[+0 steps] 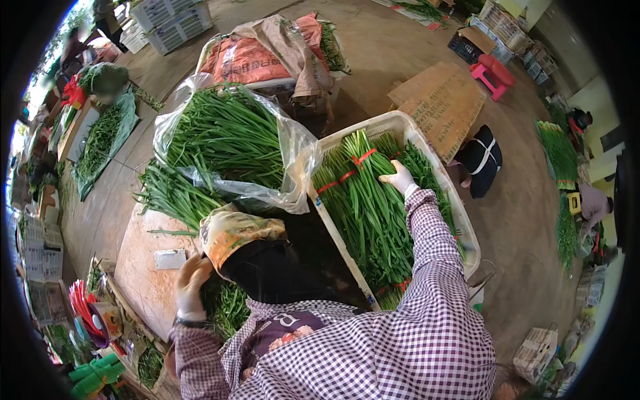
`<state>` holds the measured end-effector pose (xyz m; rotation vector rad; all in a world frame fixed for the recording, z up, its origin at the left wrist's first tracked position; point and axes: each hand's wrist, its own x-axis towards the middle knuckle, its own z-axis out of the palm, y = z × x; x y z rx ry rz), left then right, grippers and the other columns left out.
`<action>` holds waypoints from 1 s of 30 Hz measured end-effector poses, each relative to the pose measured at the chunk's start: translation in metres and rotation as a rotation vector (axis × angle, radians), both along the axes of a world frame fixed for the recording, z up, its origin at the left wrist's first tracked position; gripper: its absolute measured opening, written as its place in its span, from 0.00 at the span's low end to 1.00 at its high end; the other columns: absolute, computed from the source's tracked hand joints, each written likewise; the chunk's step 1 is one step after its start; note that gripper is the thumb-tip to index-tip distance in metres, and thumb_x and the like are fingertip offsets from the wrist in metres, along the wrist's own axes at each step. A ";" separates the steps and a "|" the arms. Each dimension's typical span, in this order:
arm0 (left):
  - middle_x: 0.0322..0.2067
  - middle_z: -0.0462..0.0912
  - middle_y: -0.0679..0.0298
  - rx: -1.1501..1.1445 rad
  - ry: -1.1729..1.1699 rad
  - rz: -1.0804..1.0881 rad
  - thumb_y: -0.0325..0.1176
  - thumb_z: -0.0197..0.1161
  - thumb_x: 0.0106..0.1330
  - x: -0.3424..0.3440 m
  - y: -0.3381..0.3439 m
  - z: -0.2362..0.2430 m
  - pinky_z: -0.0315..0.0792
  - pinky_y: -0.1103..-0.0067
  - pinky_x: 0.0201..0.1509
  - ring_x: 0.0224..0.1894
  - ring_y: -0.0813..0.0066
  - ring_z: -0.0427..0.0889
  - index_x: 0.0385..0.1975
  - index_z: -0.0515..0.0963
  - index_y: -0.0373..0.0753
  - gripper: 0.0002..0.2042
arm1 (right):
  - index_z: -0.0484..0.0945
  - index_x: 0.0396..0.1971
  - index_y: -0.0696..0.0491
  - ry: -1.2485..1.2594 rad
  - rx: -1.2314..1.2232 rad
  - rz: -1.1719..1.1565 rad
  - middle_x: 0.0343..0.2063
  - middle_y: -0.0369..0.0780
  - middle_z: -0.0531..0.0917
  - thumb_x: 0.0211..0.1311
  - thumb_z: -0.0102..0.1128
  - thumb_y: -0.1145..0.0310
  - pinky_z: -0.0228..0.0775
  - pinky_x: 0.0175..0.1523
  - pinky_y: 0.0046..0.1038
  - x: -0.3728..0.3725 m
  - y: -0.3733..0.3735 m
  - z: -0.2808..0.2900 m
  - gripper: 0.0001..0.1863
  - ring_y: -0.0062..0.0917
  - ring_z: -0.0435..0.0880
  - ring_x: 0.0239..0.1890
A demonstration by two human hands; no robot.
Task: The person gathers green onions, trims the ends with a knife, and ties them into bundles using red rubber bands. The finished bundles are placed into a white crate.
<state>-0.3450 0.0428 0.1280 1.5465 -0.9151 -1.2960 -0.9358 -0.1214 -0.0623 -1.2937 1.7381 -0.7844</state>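
Observation:
My right hand, in a pale glove, grips a bundle of long green stalks tied with red bands, on top of more bundles in a white plastic crate. My left hand, also gloved, is low on the left beside a tan board, its fingers curled; I cannot make out what is in them. Above it, loose long greens fill a clear plastic bag and spill leftward over the board. A printed cloth covers my knee, and cut greens lie beside my left hand.
An orange sack lies on a loaded container ahead. Cardboard, a dark hat and a pink stool are at right. Co-workers work among greens at both sides. A bucket with red strips stands lower left.

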 end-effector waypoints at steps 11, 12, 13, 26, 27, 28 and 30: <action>0.43 0.81 0.62 0.017 0.157 0.219 0.40 0.64 0.63 0.049 0.031 -0.030 0.74 0.77 0.51 0.46 0.73 0.80 0.53 0.72 0.38 0.21 | 0.71 0.52 0.56 0.094 0.082 0.037 0.43 0.45 0.81 0.54 0.68 0.61 0.66 0.55 0.31 -0.012 -0.005 -0.058 0.28 0.34 0.78 0.49; 0.43 0.82 0.62 -0.002 0.172 0.191 0.40 0.64 0.63 0.043 0.024 -0.029 0.74 0.77 0.51 0.46 0.73 0.80 0.53 0.72 0.38 0.21 | 0.70 0.52 0.56 0.119 0.092 -0.010 0.44 0.45 0.81 0.51 0.69 0.61 0.67 0.55 0.31 -0.013 -0.002 -0.056 0.30 0.36 0.79 0.48; 0.43 0.82 0.62 -0.023 0.183 0.166 0.39 0.64 0.63 0.038 0.018 -0.026 0.74 0.78 0.51 0.46 0.73 0.80 0.53 0.73 0.38 0.21 | 0.69 0.53 0.57 0.146 0.094 -0.012 0.45 0.46 0.80 0.49 0.69 0.63 0.66 0.55 0.30 -0.011 -0.003 -0.045 0.31 0.35 0.78 0.49; 0.41 0.82 0.61 -0.028 0.240 0.281 0.37 0.64 0.63 0.047 0.014 -0.023 0.75 0.77 0.49 0.44 0.73 0.81 0.51 0.74 0.38 0.19 | 0.62 0.58 0.57 1.359 -0.025 0.042 0.54 0.44 0.71 0.48 0.63 0.60 0.68 0.49 0.34 0.097 0.023 0.003 0.37 0.32 0.73 0.49; 0.41 0.82 0.61 -0.029 0.241 0.262 0.38 0.64 0.62 0.044 0.013 -0.020 0.75 0.78 0.49 0.44 0.73 0.81 0.52 0.73 0.38 0.20 | 0.60 0.60 0.57 1.325 -0.052 0.030 0.57 0.45 0.68 0.49 0.61 0.61 0.66 0.52 0.35 0.099 0.031 -0.016 0.37 0.34 0.70 0.53; 0.42 0.82 0.61 -0.025 0.239 0.263 0.38 0.64 0.62 0.045 0.014 -0.019 0.75 0.78 0.49 0.44 0.73 0.81 0.52 0.73 0.38 0.20 | 0.59 0.62 0.58 1.289 -0.074 0.021 0.60 0.46 0.65 0.51 0.58 0.63 0.64 0.55 0.37 0.104 0.037 -0.016 0.37 0.36 0.67 0.56; 0.42 0.81 0.61 -0.018 0.235 0.264 0.39 0.64 0.62 0.047 0.016 -0.018 0.75 0.77 0.50 0.45 0.72 0.80 0.53 0.72 0.37 0.21 | 0.57 0.62 0.59 1.092 -0.085 0.008 0.59 0.49 0.66 0.51 0.57 0.64 0.62 0.57 0.41 0.099 0.032 -0.012 0.37 0.40 0.66 0.57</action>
